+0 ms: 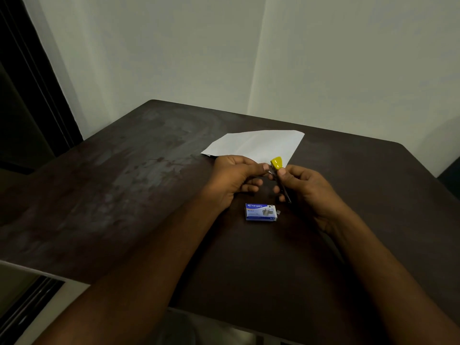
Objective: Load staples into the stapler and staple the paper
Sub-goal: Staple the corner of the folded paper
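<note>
Yellow stapler: just right of the frame's centre, held off the table. Its yellow cap points up and away, and its thin metal arm runs down toward the lower right between the two hands.
Right hand: grips the stapler, thumb tip pressed against the metal just under the yellow cap and fingers curled round the arm from behind. The palm faces left and the wrist bends inward.
Left hand: thumb and forefinger meet in a pinch at the stapler's upper metal part, and the other fingers are curled into the palm. Whether a strip of staples sits in the pinch is too small to tell.
Forearms: both bare, rising from the lower corners of the frame and converging at the centre.
Staple box: blue, lying flat on the table just below the hands and touching neither.
Small grey piece: just beside the box's right end; too small to identify.
Paper: white sheet flat on the table, just above the hands in the frame, its near edge hidden behind them.
Table: dark brown with dull, worn patches toward the left.
Wall: pale, filling the upper half of the frame.
</note>
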